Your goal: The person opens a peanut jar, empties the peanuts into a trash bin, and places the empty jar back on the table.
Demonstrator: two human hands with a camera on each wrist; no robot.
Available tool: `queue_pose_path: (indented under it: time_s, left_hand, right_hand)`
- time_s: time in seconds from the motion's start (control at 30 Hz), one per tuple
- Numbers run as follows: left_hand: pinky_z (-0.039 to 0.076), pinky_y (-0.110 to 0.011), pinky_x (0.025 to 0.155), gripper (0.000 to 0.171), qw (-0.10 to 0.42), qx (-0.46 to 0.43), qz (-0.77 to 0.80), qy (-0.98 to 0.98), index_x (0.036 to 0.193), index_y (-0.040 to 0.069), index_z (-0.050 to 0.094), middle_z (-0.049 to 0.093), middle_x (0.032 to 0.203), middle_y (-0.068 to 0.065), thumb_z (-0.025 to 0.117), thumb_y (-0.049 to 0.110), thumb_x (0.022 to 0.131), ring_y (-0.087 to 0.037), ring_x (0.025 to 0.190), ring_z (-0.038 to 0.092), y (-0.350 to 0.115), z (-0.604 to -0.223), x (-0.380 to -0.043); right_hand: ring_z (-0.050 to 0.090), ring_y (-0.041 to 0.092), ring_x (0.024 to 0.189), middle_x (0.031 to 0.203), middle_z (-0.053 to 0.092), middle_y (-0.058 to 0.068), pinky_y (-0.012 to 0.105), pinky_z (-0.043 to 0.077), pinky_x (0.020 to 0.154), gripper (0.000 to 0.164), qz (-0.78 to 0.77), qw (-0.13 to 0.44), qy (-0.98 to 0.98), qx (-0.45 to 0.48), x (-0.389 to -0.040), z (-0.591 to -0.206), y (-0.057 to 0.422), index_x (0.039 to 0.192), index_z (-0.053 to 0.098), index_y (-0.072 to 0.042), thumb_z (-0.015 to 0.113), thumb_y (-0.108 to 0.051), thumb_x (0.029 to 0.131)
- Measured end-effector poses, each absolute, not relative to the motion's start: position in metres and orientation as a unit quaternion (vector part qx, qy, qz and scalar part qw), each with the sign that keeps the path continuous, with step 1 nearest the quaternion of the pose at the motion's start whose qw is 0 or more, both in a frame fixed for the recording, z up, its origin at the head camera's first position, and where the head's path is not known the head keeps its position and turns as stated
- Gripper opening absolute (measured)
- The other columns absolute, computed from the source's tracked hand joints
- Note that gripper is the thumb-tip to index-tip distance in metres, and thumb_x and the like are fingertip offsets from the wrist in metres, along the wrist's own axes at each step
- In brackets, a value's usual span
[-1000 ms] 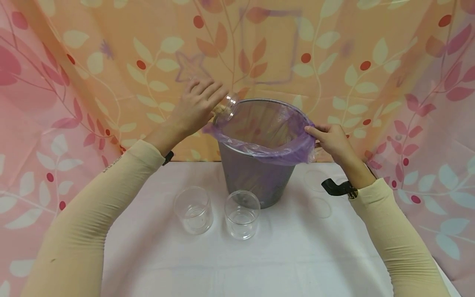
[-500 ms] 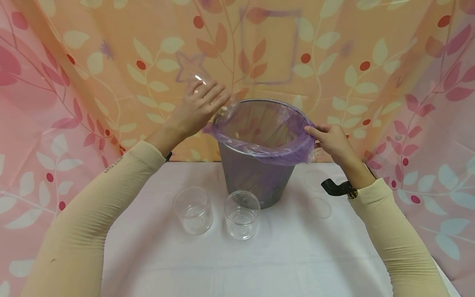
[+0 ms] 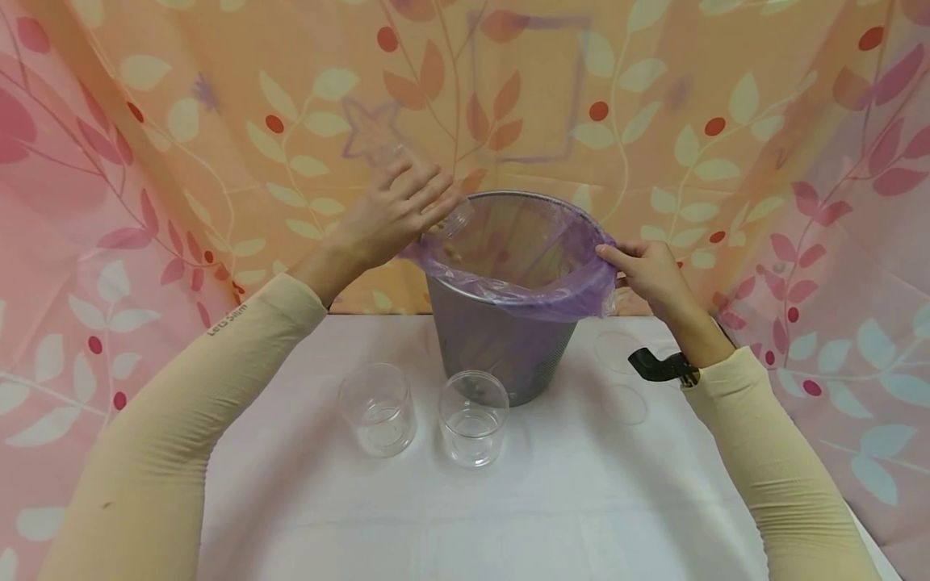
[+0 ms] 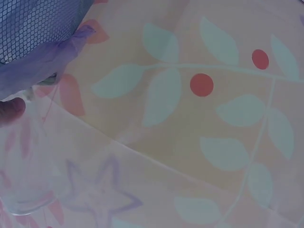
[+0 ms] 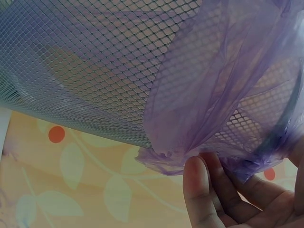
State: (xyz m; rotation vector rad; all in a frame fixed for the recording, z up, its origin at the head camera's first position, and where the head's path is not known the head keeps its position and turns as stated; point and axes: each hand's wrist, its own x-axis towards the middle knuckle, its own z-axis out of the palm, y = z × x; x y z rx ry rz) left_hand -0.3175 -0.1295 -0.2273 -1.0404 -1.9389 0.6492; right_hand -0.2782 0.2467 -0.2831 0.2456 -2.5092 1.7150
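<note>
My left hand [image 3: 400, 211] grips a clear jar [image 3: 458, 218] tipped mouth-down at the left rim of a grey mesh wastebasket [image 3: 501, 351]. The jar's base sticks up behind the knuckles; its clear wall [image 4: 31, 183] also shows in the left wrist view. A few small tan pieces [image 3: 450, 252] show just below the jar's mouth, against the liner. A thin purple bin bag [image 3: 559, 305] lines the basket and folds over its rim. At the right rim, my right hand [image 3: 650, 273] holds the bag's edge between thumb and fingers, close up in the right wrist view.
Two clear jars without lids, a left jar [image 3: 378, 413] and a right jar [image 3: 474, 424], stand before the basket. Two thin clear discs, a nearer disc [image 3: 625, 406] and a farther disc [image 3: 616, 353], lie to its right on the white tablecloth [image 3: 508, 524]. Patterned curtains surround the table.
My left hand has moved slightly right, tipping the jar further over the basket. The tan pieces seen in the jar have mostly gone, some now below its mouth. My right hand has stayed put.
</note>
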Motion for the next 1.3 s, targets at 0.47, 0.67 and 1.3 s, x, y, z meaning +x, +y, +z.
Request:
queue_pose_path:
  time_s: [0.47, 0.67, 1.3]
  left_hand:
    - [0.033, -0.042, 0.116, 0.073, 0.403, -0.446, 0.381, -0.702, 0.147, 0.02, 0.041, 0.043, 0.151, -0.006, 0.075, 0.012, 0.083, -0.023, 0.143, 0.037, -0.121, -0.232, -0.315]
    - [0.036, -0.044, 0.111, 0.064, 0.458, -0.409, 0.292, -0.733, 0.14, 0.016, 0.051, 0.054, 0.141, -0.008, 0.077, 0.014, 0.081, -0.026, 0.131, 0.048, -0.123, -0.231, -0.316]
    - [0.035, -0.045, 0.108, 0.076, 0.426, -0.412, 0.307, -0.744, 0.144, 0.016, 0.045, 0.051, 0.141, -0.012, 0.08, 0.011, 0.076, -0.031, 0.127, 0.046, -0.124, -0.224, -0.314]
  right_hand:
    - [0.063, -0.003, 0.069, 0.07, 0.065, -0.021, 0.015, 0.056, 0.064, 0.055, 0.559, 0.053, -0.823, 0.079, -0.277, -0.285, 0.247, 0.123, 0.053, 0.019, 0.059, -0.029, 0.097]
    - [0.062, -0.004, 0.069, 0.069, 0.065, -0.022, 0.014, 0.056, 0.064, 0.055, 0.556, 0.05, -0.826, 0.075, -0.276, -0.285, 0.245, 0.124, 0.053, 0.019, 0.058, -0.029, 0.098]
    - [0.062, -0.005, 0.069, 0.07, 0.065, -0.023, 0.015, 0.056, 0.064, 0.055, 0.554, 0.055, -0.827, 0.079, -0.276, -0.284, 0.246, 0.124, 0.053, 0.019, 0.058, -0.029, 0.098]
